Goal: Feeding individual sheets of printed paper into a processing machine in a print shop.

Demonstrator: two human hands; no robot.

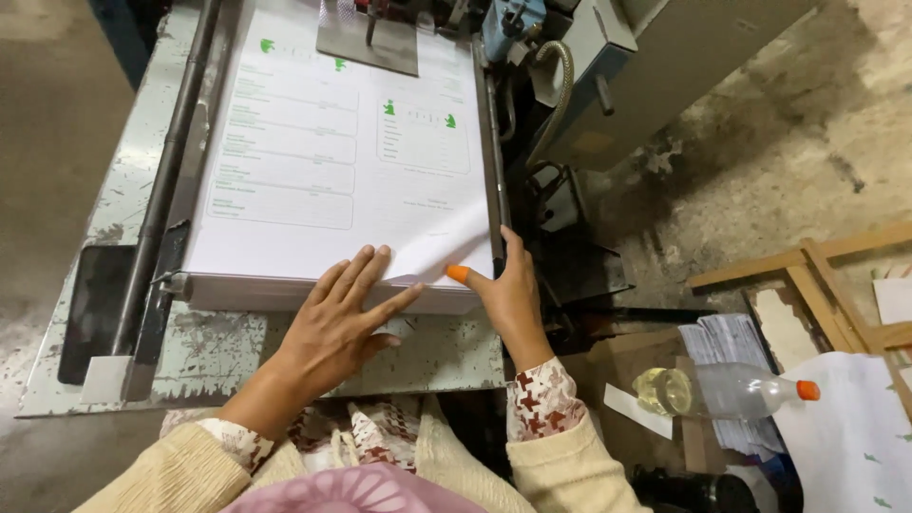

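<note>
Both hands work the near edge of a paper stack [332, 171]. Left hand [334, 323] lies flat, fingers spread and pressed on the top sheet, gripping nothing. Right hand [505, 290] pinches the stack's near right corner, its thumb, with an orange tip, on top of the lifted sheets and its fingers along the side edge. The stack sits on a worn grey metal desk [237, 356], with white sheets printed with pale green boxes and small green marks. A dark rail [166, 180] runs along its left side, and a grey machine [608, 76] stands at upper right. To the right, low down, a clear bottle [722, 388] with an orange cap and yellowish liquid lies on cardboard, beside a wooden frame [826, 285].
</note>
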